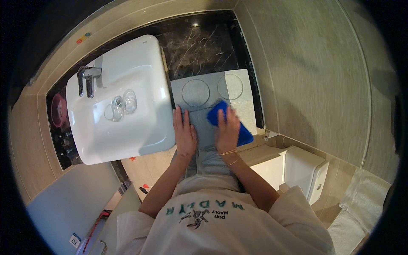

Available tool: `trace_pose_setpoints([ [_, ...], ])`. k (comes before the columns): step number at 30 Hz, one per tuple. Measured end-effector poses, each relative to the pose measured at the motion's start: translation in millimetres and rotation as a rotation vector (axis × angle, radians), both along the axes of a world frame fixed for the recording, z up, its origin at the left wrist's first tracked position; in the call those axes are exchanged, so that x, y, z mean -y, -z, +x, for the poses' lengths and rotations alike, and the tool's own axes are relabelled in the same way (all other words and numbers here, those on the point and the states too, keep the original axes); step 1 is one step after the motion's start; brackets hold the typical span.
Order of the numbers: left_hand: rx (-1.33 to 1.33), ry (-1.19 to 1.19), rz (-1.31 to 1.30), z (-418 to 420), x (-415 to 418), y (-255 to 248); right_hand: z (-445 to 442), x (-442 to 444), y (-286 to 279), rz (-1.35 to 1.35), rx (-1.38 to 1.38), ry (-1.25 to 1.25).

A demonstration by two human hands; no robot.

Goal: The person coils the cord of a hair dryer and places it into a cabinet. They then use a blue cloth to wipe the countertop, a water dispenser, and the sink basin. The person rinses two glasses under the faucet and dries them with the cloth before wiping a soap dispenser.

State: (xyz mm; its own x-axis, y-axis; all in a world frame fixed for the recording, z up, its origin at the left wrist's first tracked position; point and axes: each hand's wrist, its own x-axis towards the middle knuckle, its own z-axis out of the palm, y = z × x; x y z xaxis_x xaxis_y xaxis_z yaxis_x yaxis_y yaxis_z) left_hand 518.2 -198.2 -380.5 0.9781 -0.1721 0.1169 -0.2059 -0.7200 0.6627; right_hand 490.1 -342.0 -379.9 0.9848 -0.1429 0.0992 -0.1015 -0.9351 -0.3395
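Note:
My right hand (228,129) presses a blue cloth (245,132) onto a grey and cream panel (204,122) on the dark marble counter; its fingers lie over the cloth. Flat on the panel's left part, beside the sink, rests my left hand (185,135), with nothing in it. Two round outlines, one on the grey part (195,92) and one across the grey and cream parts (230,86), show beyond my hands. Whether they are discs or recesses, I cannot tell.
A white washbasin (149,83) with a chrome faucet (87,78) holds several clear glass or plastic cups (119,106). Left of it stands a pink bowl (59,110). Dark marble (197,47) lies behind the panel. A white toilet (299,172) is at the lower right, beside a tiled wall (287,79).

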Motion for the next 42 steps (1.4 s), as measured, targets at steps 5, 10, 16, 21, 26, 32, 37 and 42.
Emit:
trace_pose_setpoints([
  [5,-0.051,0.038,-0.309,-0.4,-13.1,8.6,-10.2,-39.9,-6.9,0.152,0.015,-0.255],
  [10,-0.067,0.103,-0.357,-3.0,-22.4,3.3,-19.3,13.2,-11.6,-0.123,0.003,-0.223],
  [16,-0.084,0.134,-0.306,-3.9,-26.1,8.8,-17.5,24.6,-6.9,-0.033,0.084,0.053],
  [21,-0.216,0.029,-0.599,-2.8,-26.0,1.7,-10.9,-43.5,-7.1,0.043,0.061,-0.319],
  [26,-0.386,-0.162,-0.843,0.0,-35.2,-14.9,6.7,-67.9,-17.0,0.025,0.025,-0.431],
  [32,-0.263,-0.399,-0.819,-9.7,-40.6,-20.3,19.5,-52.3,-31.5,0.131,0.168,-0.450],
  [37,-0.355,-0.492,-0.852,-9.7,-51.2,-19.8,36.1,-41.8,-61.5,0.077,0.379,-0.496],
  [42,-0.280,-0.478,-0.709,0.7,-33.3,-18.2,39.8,-32.5,-61.7,0.098,0.295,-0.713],
])
